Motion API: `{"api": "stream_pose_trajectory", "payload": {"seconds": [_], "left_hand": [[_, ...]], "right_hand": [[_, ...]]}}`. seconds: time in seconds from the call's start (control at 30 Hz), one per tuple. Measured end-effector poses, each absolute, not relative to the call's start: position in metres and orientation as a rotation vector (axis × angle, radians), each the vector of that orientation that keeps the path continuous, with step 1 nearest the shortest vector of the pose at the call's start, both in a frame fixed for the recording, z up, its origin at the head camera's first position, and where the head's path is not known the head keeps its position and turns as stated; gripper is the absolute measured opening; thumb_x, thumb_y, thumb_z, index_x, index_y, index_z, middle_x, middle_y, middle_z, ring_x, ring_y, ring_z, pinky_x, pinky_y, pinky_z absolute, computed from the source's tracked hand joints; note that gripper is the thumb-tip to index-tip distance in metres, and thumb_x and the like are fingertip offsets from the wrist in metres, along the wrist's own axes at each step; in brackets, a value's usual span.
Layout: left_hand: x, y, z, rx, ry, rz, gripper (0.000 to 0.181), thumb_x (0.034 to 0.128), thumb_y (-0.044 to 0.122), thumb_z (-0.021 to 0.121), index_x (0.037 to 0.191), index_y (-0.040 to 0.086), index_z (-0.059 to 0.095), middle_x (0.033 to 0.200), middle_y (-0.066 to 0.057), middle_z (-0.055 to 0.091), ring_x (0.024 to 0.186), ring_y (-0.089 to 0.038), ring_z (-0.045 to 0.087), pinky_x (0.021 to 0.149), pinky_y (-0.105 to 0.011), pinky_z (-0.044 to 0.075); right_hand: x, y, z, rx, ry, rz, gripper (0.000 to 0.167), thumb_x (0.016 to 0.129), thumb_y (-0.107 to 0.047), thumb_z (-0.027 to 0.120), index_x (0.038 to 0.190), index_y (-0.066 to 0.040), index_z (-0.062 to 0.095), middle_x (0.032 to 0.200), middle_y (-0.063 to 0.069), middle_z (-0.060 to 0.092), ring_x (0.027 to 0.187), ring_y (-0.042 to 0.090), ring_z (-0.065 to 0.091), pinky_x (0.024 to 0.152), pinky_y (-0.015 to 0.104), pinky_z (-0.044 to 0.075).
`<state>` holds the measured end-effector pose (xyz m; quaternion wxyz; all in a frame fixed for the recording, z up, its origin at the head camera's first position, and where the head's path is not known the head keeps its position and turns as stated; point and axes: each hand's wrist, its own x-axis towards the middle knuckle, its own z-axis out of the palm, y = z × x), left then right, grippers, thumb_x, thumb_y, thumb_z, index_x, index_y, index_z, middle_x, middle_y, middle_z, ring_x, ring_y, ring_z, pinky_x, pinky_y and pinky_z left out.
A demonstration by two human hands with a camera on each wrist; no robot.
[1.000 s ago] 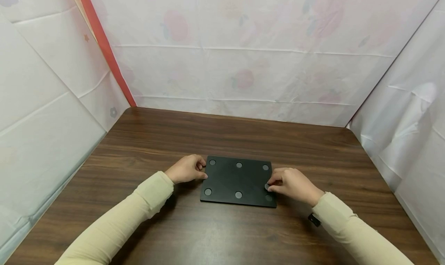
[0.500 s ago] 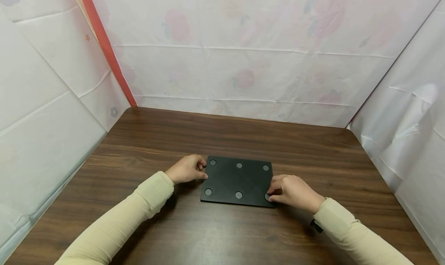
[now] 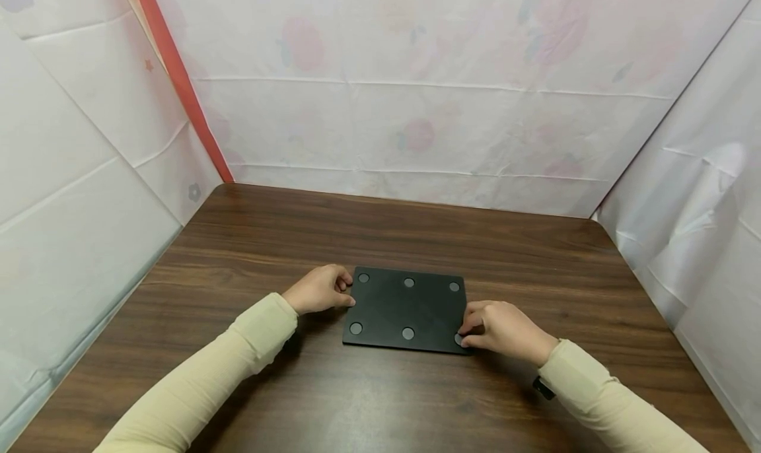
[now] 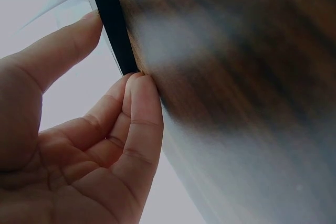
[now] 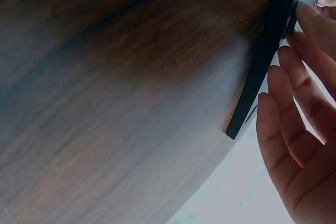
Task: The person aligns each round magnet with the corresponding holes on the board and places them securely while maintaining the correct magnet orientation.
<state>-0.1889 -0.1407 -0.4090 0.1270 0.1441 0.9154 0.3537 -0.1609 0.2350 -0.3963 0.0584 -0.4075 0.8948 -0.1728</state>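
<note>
A flat black rectangular board (image 3: 410, 308) lies on the table, with several round grey discs set near its edges. My left hand (image 3: 318, 289) rests against the board's left edge; in the left wrist view, the thumb and bent fingers touch its dark side (image 4: 113, 22) at separate spots. At the near right corner, my right hand (image 3: 507, 329) pinches a round grey disc (image 3: 458, 339) between thumb and forefinger. The right wrist view shows this disc (image 5: 292, 22) edge-on against the board's face, its other fingers loosely bent beside the board. The fingertips partly cover the disc.
The brown wood-grain table (image 3: 368, 400) extends all round the board. White patterned cloth (image 3: 380, 109) hangs behind it and at both sides, with a red strip (image 3: 181, 80) at the back left. Something small and black (image 3: 543, 388) shows under the right cuff.
My right hand has moved the disc toward me, from above the round mark at the near right corner down onto it. The left hand and the board stay in place.
</note>
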Motion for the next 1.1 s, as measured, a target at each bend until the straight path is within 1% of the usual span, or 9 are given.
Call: {"api": "stream_pose_trajectory", "payload": {"seconds": [0.23,0.77,1.1], "left_hand": [[-0.1885,-0.1411,-0.4085,0.415,2.666,1.025,0.040,0.0837,0.013,0.081,0.115,-0.003,0.064,0.101,-0.007,0.063,0.093,-0.020,0.059,0.084,-0.039,0.051],[-0.1884,-0.1401,-0.4089,0.403,2.663,1.029,0.040,0.0833,0.013,0.082,0.116,-0.003,0.064,0.100,-0.006,0.063,0.092,-0.020,0.059,0.083,-0.038,0.051],[-0.1886,-0.1396,-0.4081,0.408,2.663,1.028,0.040,0.0836,0.013,0.081,0.116,-0.003,0.064,0.100,-0.007,0.063,0.092,-0.020,0.059,0.084,-0.039,0.051]], "right_hand": [[-0.1614,0.2367,-0.3960,-1.242,2.720,-0.549,0.011,0.085,-0.017,0.080,0.095,-0.012,0.079,0.091,-0.009,0.063,0.072,0.000,0.059,0.060,0.023,0.051],[-0.1630,0.2365,-0.3949,-1.235,2.697,-0.536,0.012,0.085,-0.017,0.080,0.096,-0.011,0.080,0.089,-0.010,0.061,0.068,-0.003,0.054,0.058,0.021,0.048],[-0.1629,0.2364,-0.3955,-1.228,2.697,-0.534,0.013,0.085,-0.017,0.081,0.096,-0.011,0.080,0.089,-0.010,0.061,0.070,-0.001,0.056,0.060,0.023,0.049]]}}
